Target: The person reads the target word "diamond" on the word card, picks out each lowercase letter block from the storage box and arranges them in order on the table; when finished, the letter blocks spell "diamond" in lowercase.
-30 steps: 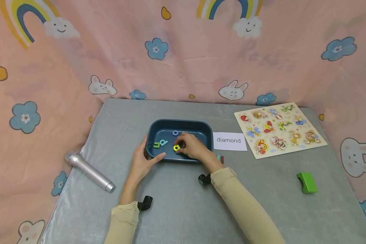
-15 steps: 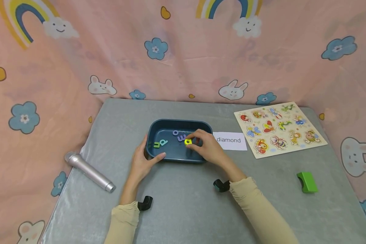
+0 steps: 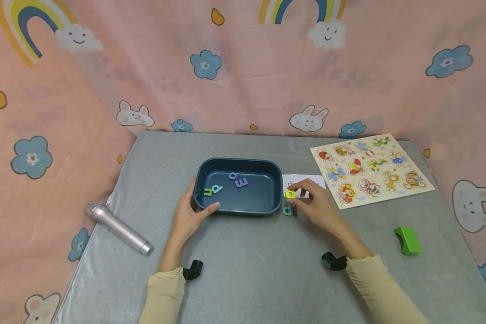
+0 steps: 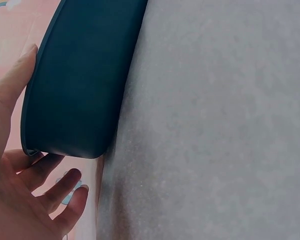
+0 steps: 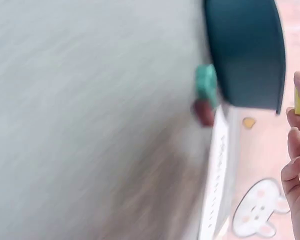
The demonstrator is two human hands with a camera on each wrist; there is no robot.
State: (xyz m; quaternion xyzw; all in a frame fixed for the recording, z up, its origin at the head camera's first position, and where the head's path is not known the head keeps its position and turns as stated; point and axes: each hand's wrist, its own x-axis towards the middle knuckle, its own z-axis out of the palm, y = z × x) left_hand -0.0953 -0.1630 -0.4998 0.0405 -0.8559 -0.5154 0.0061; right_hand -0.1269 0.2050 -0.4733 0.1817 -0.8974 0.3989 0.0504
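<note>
The right hand pinched a yellow letter above the table, near the white word card. The left hand gripped the left end of the dark blue tray, which held a purple o and three other letters. A teal d and a dark red piece lay just beyond its right end.

silver microphone lying at left, puzzle board with insect pictures at right, green block nearer front, pink curtain behind
</note>
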